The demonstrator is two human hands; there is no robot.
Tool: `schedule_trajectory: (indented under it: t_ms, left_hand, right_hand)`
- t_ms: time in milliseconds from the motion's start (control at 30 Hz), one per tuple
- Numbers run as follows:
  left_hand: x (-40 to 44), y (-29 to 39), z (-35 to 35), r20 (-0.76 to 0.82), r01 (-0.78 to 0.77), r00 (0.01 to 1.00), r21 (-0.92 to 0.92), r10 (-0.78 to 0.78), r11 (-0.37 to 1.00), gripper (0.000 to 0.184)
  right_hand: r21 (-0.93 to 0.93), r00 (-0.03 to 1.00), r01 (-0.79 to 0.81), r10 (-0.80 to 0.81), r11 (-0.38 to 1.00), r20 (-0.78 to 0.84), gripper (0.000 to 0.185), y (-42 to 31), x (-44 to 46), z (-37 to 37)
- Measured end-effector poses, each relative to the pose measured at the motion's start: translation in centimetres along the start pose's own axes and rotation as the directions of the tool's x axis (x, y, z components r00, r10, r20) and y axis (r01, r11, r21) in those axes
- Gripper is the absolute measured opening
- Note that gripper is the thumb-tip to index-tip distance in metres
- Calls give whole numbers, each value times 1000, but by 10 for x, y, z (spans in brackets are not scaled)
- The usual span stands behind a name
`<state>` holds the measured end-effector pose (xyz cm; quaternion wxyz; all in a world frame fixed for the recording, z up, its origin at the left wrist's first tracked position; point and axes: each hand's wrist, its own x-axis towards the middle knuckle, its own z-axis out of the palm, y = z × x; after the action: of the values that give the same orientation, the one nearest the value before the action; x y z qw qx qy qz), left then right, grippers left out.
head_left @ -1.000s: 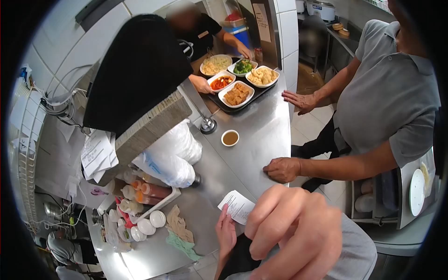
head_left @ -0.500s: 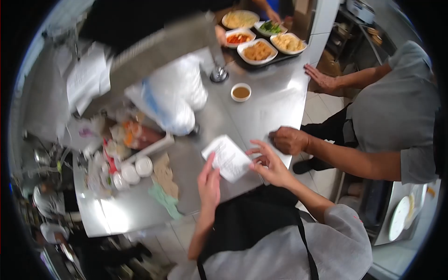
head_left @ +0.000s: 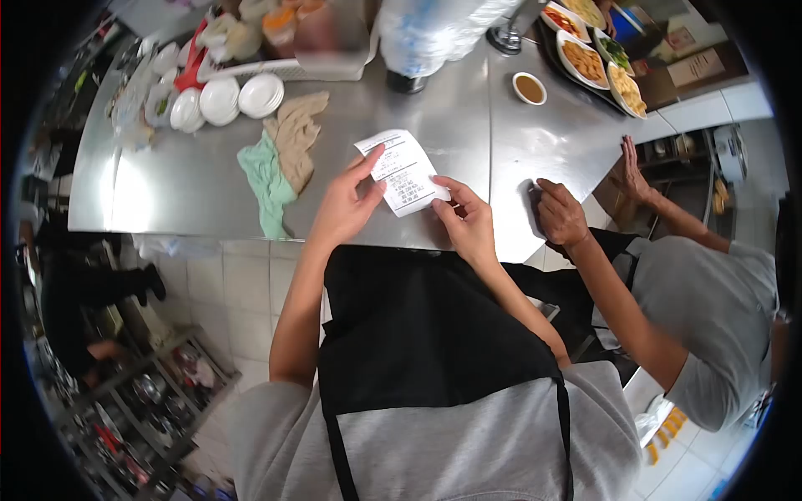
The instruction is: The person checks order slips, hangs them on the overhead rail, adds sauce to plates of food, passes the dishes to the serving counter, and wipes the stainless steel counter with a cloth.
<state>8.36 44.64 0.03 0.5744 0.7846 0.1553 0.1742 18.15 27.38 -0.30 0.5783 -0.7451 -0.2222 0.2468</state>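
Observation:
A white printed receipt is held between both hands above the steel counter, its top end curling slightly. My left hand grips its left edge, with the fingers partly behind the paper. At the lower right corner, my right hand pinches the receipt between thumb and fingers. A green cloth and a beige cloth lie on the counter to the left of my hands.
The steel counter bears stacked white dishes, a white basket of containers, a plastic-wrapped bundle, a sauce bowl and a tray of food dishes. A co-worker's hand is close on the right.
My view has swung, so the counter's things appear shifted and rotated. My right hand has closed on the receipt's corner; its fingers were spread beside the paper before.

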Motion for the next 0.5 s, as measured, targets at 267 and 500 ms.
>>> schedule_trajectory:
  t_ms: [267,500]
  left_hand:
    - [-25,-29,2,129,6,989,412,-65,911,58]
    - [-28,-30,4,168,-49,985,501,-41,864,76]
  right_hand:
    - [-427,968,208,-249,880,-41,21,9,-17,11]
    - [-607,884,426,-452,671,122,17,24,-24,10]
